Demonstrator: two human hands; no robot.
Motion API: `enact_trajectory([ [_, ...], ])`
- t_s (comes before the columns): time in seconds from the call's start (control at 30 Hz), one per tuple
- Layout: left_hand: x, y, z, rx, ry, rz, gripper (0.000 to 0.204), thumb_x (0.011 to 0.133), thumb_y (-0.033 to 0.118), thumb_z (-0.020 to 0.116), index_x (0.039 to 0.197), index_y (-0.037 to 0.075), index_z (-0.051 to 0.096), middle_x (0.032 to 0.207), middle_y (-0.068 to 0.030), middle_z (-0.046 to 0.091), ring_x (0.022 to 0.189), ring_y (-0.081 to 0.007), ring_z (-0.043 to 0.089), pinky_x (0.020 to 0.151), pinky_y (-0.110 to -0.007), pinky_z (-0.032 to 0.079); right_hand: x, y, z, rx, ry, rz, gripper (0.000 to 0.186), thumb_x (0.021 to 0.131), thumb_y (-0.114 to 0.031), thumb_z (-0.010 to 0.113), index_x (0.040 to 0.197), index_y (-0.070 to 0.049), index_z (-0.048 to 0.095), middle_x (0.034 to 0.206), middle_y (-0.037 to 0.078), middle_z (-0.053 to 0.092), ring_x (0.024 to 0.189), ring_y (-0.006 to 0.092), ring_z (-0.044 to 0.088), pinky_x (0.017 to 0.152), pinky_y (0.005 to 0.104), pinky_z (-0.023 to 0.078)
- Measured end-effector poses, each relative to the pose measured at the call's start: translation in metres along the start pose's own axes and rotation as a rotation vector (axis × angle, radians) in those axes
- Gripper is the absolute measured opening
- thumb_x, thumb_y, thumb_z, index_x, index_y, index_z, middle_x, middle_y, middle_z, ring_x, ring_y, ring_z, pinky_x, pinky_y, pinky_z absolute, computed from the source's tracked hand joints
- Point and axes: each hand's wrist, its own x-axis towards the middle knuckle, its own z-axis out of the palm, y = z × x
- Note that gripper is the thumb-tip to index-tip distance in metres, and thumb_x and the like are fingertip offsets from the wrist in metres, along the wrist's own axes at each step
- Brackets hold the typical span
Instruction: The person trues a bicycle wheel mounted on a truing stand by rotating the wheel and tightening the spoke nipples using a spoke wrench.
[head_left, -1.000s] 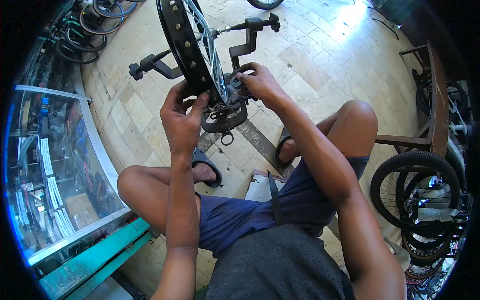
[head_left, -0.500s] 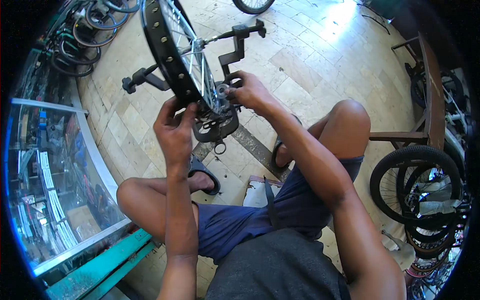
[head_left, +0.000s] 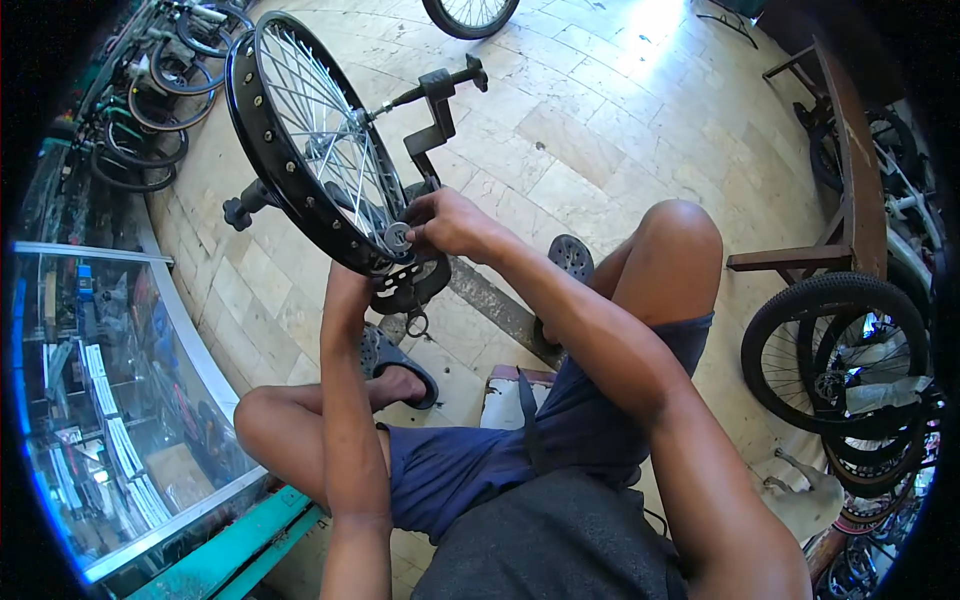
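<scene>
A bare black bicycle rim (head_left: 268, 140) with silver spokes stands tilted in a black truing stand (head_left: 437, 100) in front of me. My right hand (head_left: 455, 228) pinches a round grey spoke wrench (head_left: 397, 237) against the spokes at the near, lower end of the rim. My left hand (head_left: 350, 288) reaches up to that same end from below. Its fingers are hidden behind the rim, so their grip does not show. Just beneath the rim hangs the stand's lower part, with a small ring (head_left: 417, 325).
On my left are a glass display case (head_left: 190, 330) and a teal bench (head_left: 225, 545). To the right stand a brown wooden bench (head_left: 860, 170) and a tyred wheel (head_left: 755, 365) among bicycles. Another wheel (head_left: 470, 30) is at the far edge. Wheels lean at the far left.
The rim has turned more open to my view and sits further left in the picture. My left hand's fingers have passed out of sight behind it. The wrench stays in my right hand.
</scene>
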Motion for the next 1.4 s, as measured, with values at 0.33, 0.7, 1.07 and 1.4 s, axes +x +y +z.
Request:
enact_trajectory([
  [0.33, -0.006, -0.003, -0.01, 0.064, 0.122, -0.039, 0.017, 0.085, 0.009, 0.074, 0.097, -0.002, 0.072, 0.083, -0.007, 0.07, 0.071, -0.0126, 0.061, 0.061, -0.024, 0.048, -0.006, -0.006, 0.009, 0.036, -0.046, -0.012, 0.027, 0.089, 0.001, 0.067, 0.114, 0.006, 0.073, 0.086, 0.008, 0.071, 0.067, 0.0139, 0.062, 0.061, 0.0255, 0.052],
  [0.7, -0.01, 0.001, -0.011, -0.051, 0.105, 0.019, 0.019, 0.082, 0.006, 0.076, 0.099, -0.002, 0.074, 0.081, -0.0077, 0.073, 0.067, -0.0115, 0.063, 0.06, -0.023, 0.05, -0.009, -0.018, 0.023, -0.173, 0.056, -0.09, 0.03, 0.091, -0.009, 0.062, 0.115, 0.005, 0.072, 0.084, 0.011, 0.07, 0.066, 0.014, 0.061, 0.059, 0.0264, 0.05],
  [1.07, -0.005, 0.001, -0.005, -0.104, 0.103, 0.033, 0.028, 0.082, 0.006, 0.075, 0.108, -0.003, 0.073, 0.086, -0.0098, 0.075, 0.067, -0.013, 0.066, 0.058, -0.024, 0.052, -0.004, -0.011, 0.018, -0.467, 0.018, -0.197, 0.027, 0.089, -0.018, 0.064, 0.099, 0.005, 0.075, 0.085, 0.018, 0.074, 0.073, 0.0296, 0.067, 0.072, 0.0392, 0.055],
  [1.4, 0.0, -0.007, -0.007, -0.067, 0.069, 0.032, 0.019, 0.083, 0.016, 0.08, 0.094, 0.001, 0.074, 0.084, -0.0049, 0.072, 0.073, -0.0112, 0.061, 0.067, -0.025, 0.048, 0.002, 0.004, 0.024, -0.454, 0.119, -0.331, 0.026, 0.094, -0.014, 0.062, 0.106, 0.005, 0.074, 0.085, 0.016, 0.073, 0.071, 0.0278, 0.064, 0.071, 0.0394, 0.054],
])
